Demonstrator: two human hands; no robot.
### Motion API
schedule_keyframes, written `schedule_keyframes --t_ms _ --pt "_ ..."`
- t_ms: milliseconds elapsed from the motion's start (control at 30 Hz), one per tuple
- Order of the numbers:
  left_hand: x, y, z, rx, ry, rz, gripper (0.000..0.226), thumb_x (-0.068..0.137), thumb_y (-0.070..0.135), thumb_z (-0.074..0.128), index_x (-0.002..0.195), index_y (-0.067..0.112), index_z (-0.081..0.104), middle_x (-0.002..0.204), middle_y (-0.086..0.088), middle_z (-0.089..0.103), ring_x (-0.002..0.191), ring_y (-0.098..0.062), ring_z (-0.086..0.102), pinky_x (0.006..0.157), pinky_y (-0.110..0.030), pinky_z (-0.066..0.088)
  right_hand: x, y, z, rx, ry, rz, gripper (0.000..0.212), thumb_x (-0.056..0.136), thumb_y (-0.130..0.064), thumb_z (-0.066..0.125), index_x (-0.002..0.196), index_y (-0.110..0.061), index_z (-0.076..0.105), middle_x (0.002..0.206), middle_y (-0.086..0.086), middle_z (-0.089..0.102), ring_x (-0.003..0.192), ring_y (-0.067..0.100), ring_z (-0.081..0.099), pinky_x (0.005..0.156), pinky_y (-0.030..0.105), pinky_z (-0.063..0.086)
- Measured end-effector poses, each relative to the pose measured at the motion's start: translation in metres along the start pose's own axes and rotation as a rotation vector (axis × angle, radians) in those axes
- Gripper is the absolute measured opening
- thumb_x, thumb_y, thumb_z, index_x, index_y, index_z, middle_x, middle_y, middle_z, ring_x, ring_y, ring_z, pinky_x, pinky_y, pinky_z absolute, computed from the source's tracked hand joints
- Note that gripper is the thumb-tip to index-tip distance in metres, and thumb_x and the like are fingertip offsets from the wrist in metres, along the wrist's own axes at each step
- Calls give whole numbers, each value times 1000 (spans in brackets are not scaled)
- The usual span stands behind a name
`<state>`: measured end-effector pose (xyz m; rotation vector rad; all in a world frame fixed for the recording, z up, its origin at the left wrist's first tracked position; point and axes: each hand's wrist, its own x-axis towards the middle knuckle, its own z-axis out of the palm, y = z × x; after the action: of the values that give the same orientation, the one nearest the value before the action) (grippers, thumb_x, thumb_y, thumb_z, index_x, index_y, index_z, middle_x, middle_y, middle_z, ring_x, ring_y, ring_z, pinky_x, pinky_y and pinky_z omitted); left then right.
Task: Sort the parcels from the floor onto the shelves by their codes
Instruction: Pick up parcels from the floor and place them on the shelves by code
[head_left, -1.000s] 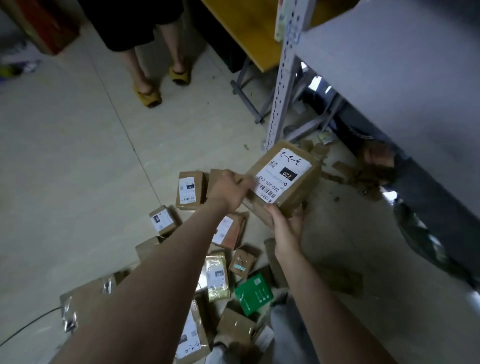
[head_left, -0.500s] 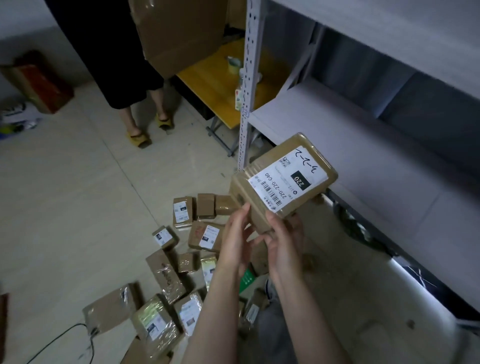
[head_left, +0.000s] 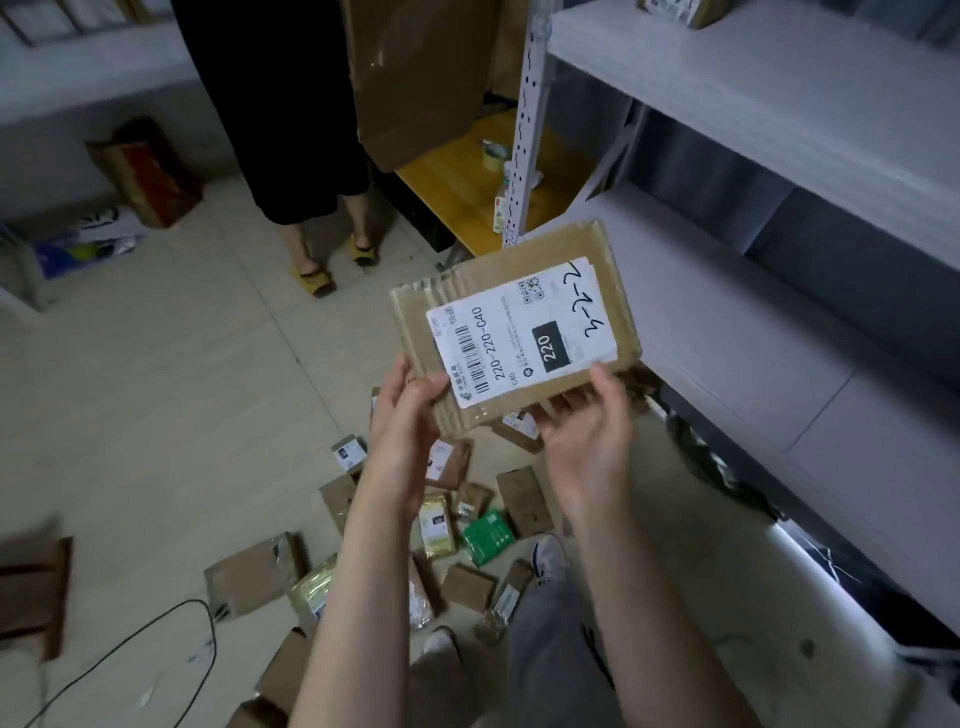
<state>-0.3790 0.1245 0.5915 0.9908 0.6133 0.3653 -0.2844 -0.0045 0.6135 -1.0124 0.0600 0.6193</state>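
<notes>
Head camera: I hold a flat cardboard parcel up in both hands, beside the grey shelf.
My left hand pinches its taped lower corner, thumb on top; my right hand cups the near edge, fingers curled beneath. Its glossy white label reads 220-220-C40. Below, small brown boxes and a green packet litter the tiled floor.

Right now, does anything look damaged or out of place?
The cardboard parcel, gripped by the left hand and right hand, is creased and rippled at its taped end. A black cable trails over the floor.
</notes>
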Motion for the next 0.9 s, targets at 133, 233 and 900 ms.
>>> schedule_keyframes --t_ms 133,233,900 --pt "-19 40 -19 137 19 158 97 62 42 70 145 2 39 126 -21 62 103 -30 67 75 -31 54 -5 -38 -7 73 -120 -27 39 81 -38 50 104 -16 72 100 8 74 102 26 64 92 40 47" --pt "-27 70 -14 167 3 239 97 62 44 69 145 3 38 129 -21 59 102 -29 67 73 -31 54 -11 -52 -10 -41 -219 -65 30 81 -33 61 101 -16 76 105 9 73 100 24 68 82 37 54" --pt "-37 125 53 -35 55 403 115 58 39 77 153 8 18 137 -13 57 117 -21 64 110 -43 42 -42 -104 -7 -445 -356 -295 74 62 -44 72 129 -20 51 115 5 68 105 30 60 89 51 48"
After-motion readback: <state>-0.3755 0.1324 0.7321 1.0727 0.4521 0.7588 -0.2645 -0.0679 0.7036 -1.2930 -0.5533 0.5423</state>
